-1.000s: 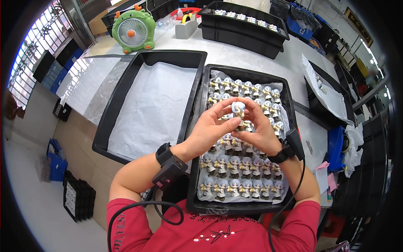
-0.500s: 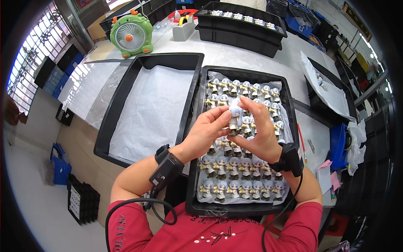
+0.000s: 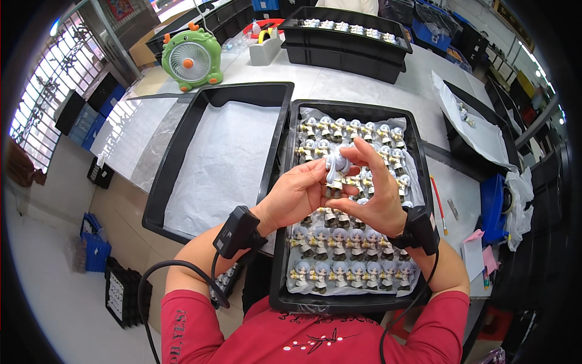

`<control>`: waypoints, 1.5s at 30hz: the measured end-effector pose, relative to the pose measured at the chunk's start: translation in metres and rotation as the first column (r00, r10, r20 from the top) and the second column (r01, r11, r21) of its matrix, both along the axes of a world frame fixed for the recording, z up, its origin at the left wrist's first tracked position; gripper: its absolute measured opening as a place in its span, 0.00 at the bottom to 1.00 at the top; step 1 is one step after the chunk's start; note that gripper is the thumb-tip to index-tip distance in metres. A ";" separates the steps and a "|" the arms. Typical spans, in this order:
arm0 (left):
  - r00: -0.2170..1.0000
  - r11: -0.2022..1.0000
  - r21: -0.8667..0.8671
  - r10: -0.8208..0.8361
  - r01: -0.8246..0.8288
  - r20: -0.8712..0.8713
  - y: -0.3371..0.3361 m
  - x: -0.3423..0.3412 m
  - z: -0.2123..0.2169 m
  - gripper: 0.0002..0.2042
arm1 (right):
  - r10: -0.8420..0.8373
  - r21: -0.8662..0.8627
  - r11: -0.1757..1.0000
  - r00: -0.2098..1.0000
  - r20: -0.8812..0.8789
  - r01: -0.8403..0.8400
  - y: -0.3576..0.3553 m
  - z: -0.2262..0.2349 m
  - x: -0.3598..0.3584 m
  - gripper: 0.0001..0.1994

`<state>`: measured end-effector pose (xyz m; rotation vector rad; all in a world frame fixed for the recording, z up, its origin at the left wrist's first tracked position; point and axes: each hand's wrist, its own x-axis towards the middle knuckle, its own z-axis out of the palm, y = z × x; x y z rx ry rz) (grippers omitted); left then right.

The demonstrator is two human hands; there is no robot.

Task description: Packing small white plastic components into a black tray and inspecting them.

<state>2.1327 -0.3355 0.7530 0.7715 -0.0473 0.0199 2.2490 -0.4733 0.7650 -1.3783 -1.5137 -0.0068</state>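
Over the figurine tray I hold up a small figurine (image 3: 335, 176) with pale lilac-white hair, light clothes and dark feet. My left hand (image 3: 294, 194) pinches it from the left between thumb and fingers. My right hand (image 3: 383, 203) curves round its other side, fingertips at the head and thumb by the feet. Beneath both hands is a black tray (image 3: 357, 107) lined with pale paper, where rows of similar figurines (image 3: 339, 239) lie. My hands and the held piece hide part of the middle rows.
A black tray (image 3: 156, 206) lined with white paper (image 3: 221, 164) stands at the left. Farther back are a green fan (image 3: 191, 60), a tape dispenser (image 3: 265, 51) and stacked black trays (image 3: 342, 60). At the right are a paper-lined tray (image 3: 479, 130), a red brush (image 3: 438, 203) and a blue bin (image 3: 492, 206).
The figurine has turned in my fingers and shifted slightly left, showing a different side with its long hair. My left wrist has rotated; both hands stay round the piece.
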 end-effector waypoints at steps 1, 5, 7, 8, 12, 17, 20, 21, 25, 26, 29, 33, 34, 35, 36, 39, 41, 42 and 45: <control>1.000 1.000 -0.002 -0.006 0.006 0.012 0.000 -0.001 0.000 0.22 | 0.009 0.009 1.000 1.000 0.000 -0.009 0.000 0.000 0.000 0.47; 1.000 1.000 0.015 0.018 -0.018 0.026 0.000 -0.004 0.002 0.22 | 0.035 0.054 0.998 0.999 0.031 -0.037 0.003 -0.002 0.000 0.47; 0.998 0.998 0.047 0.040 -0.042 0.039 0.001 -0.009 0.006 0.23 | 0.023 0.029 0.999 1.000 0.015 -0.024 0.006 0.001 -0.004 0.43; 0.999 0.998 0.062 0.022 -0.024 0.038 0.004 -0.010 0.004 0.23 | 0.003 0.013 1.000 0.999 0.054 -0.004 0.006 0.003 -0.005 0.41; 0.999 0.989 0.148 -0.006 0.011 -0.036 0.002 -0.022 0.017 0.19 | -0.025 -0.024 0.999 0.996 0.087 0.027 -0.004 0.012 -0.018 0.31; 0.958 0.657 0.735 0.283 -0.165 -0.038 0.087 -0.014 0.051 0.13 | -0.099 -0.031 0.994 0.985 0.142 0.104 -0.009 0.019 -0.019 0.28; 0.728 0.206 0.938 0.682 -0.280 0.067 0.197 -0.023 0.050 0.10 | -0.121 -0.036 0.992 0.987 0.104 0.125 -0.004 0.022 -0.020 0.22; 0.584 -0.016 0.974 0.798 -0.228 0.150 0.237 -0.028 0.037 0.14 | -0.118 -0.025 0.992 0.988 0.103 0.121 -0.001 0.023 -0.020 0.22; 0.303 -0.482 0.864 0.853 0.143 0.425 0.320 -0.035 -0.014 0.13 | -0.162 -0.032 0.986 0.983 0.089 0.165 0.006 0.018 -0.010 0.20; 0.299 -0.520 0.832 0.839 0.195 0.454 0.327 -0.033 -0.026 0.13 | -0.164 -0.059 0.984 0.983 0.078 0.169 0.009 0.015 -0.008 0.20; 0.335 -0.568 0.760 0.816 0.315 0.471 0.335 -0.021 -0.048 0.07 | -0.191 -0.106 0.975 0.979 0.067 0.197 0.016 0.009 -0.002 0.19; 0.440 -0.638 0.630 0.766 0.442 0.468 0.344 -0.013 -0.059 0.05 | -0.188 -0.153 0.969 0.981 0.051 0.194 0.024 0.004 0.001 0.19; 0.446 -0.647 0.606 0.761 0.463 0.471 0.347 -0.011 -0.064 0.05 | -0.190 -0.160 0.968 0.981 0.048 0.195 0.025 0.003 0.001 0.19; 0.446 -0.644 0.608 0.763 0.464 0.468 0.348 -0.011 -0.070 0.05 | -0.191 -0.168 0.966 0.981 0.046 0.196 0.025 0.002 0.001 0.18; 0.419 -0.641 0.606 0.767 0.472 0.486 0.349 -0.009 -0.074 0.05 | -0.192 -0.171 0.965 0.980 0.042 0.196 0.026 0.001 0.001 0.18; 0.357 -0.685 0.564 0.725 0.461 0.589 0.345 -0.006 -0.085 0.05 | -0.184 -0.196 0.963 0.983 0.029 0.186 0.027 0.001 0.000 0.18; 0.312 -0.641 0.640 0.766 0.423 0.562 0.342 -0.002 -0.086 0.05 | -0.192 -0.207 0.959 0.981 0.017 0.192 0.025 0.001 -0.001 0.18; 0.314 -0.642 0.641 0.766 0.421 0.561 0.344 -0.001 -0.089 0.05 | -0.193 -0.212 0.958 0.981 0.008 0.190 0.024 0.001 -0.001 0.18; 0.218 -0.547 0.740 0.836 0.391 0.503 0.353 0.002 -0.094 0.10 | -0.200 -0.223 0.954 0.979 0.033 0.202 0.025 0.000 0.004 0.17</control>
